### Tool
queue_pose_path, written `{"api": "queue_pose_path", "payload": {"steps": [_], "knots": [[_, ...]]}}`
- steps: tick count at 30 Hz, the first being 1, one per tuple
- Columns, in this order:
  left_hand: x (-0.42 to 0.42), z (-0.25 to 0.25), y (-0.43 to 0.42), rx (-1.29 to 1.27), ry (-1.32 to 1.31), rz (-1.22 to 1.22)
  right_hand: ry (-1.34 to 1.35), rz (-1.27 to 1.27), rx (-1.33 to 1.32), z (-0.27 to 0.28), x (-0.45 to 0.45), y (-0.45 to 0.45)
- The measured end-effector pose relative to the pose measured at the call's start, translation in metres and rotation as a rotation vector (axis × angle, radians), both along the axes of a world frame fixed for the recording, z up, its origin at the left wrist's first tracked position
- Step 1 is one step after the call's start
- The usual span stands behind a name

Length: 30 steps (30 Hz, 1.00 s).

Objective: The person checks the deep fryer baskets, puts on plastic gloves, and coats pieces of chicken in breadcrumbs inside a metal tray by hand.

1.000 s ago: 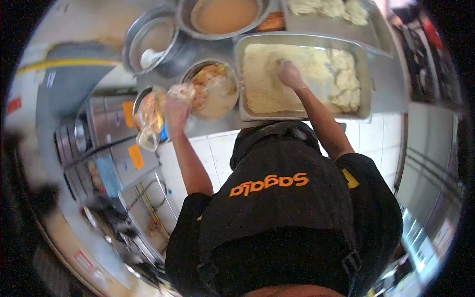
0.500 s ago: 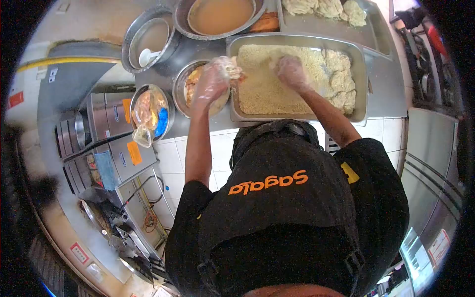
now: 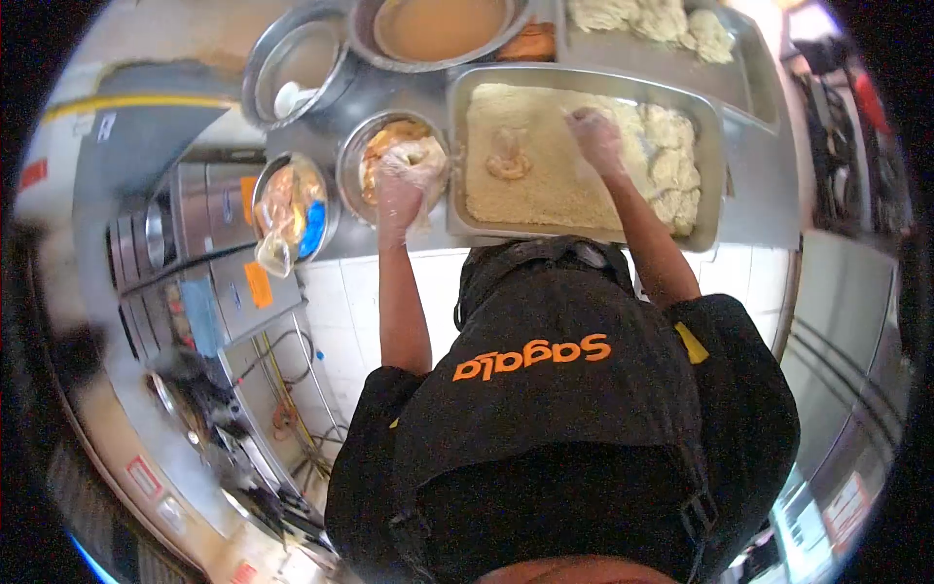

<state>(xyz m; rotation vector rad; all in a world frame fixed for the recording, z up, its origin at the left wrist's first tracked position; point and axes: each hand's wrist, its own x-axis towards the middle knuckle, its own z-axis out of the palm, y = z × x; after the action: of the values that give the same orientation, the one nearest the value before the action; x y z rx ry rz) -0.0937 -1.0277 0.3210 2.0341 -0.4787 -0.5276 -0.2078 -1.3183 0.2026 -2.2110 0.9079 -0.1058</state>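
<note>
My left hand (image 3: 402,185), in a clear glove caked with pale coating, is over a metal bowl (image 3: 347,185) of orange-yellow raw meat pieces (image 3: 400,131). Its fingers are curled, and whatever may be inside them is hidden. Above a deep metal tray (image 3: 584,74) of pale breading (image 3: 545,200) is my right hand (image 3: 595,141), also gloved and dusted, with its fingers closed in; I cannot see anything in them. A raw meat piece (image 3: 508,167) lies on the breading to the left of that hand. Several coated pieces (image 3: 673,161) line the tray's right side.
Left of the meat bowl stands another bowl (image 3: 332,209) with plastic-wrapped contents and something blue. Behind are a bowl (image 3: 255,83) with cloudy liquid and a white scoop (image 3: 292,99), and a larger basin (image 3: 362,41) of brownish liquid. A second tray (image 3: 671,78) holds coated pieces.
My left hand has moved left and down from the tray's edge to the meat bowl. A meat piece now lies in the breading. My right hand has shifted slightly right.
</note>
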Motion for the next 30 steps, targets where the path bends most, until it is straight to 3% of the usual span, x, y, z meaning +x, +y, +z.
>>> {"api": "queue_pose_path", "payload": {"steps": [3,7,8,11,14,17,20,23,26,30], "knots": [[0.009,-0.025,0.040,0.050,-0.796,0.060,-0.111,0.261,0.144,-0.010,0.014,0.012],[0.019,-0.018,0.041,-1.062,0.682,0.684,-0.168,0.515,0.395,0.059,0.022,0.062],[0.023,-0.026,0.044,-1.086,0.667,0.583,-0.188,0.576,0.437,0.076,0.024,0.078],[0.022,-0.028,0.039,-1.146,0.659,0.615,-0.152,0.773,0.429,0.097,0.031,0.114],[0.022,-0.019,0.032,-1.262,0.751,0.591,-0.393,0.972,0.336,0.093,0.028,0.140],[0.023,-0.015,0.029,-1.331,0.817,0.573,-0.174,0.782,0.522,0.103,0.028,0.169],[0.024,-0.013,0.027,-1.355,0.843,0.566,-0.123,0.647,0.705,0.125,0.029,0.189],[0.026,-0.013,0.025,-1.364,0.855,0.579,-0.134,0.559,0.836,0.112,0.035,0.198],[0.028,-0.014,0.026,-1.342,0.861,0.575,-0.137,0.751,0.603,0.104,0.033,0.202],[0.030,-0.018,0.023,-1.284,0.856,0.614,-0.301,0.893,0.488,0.111,0.026,0.197]]}}
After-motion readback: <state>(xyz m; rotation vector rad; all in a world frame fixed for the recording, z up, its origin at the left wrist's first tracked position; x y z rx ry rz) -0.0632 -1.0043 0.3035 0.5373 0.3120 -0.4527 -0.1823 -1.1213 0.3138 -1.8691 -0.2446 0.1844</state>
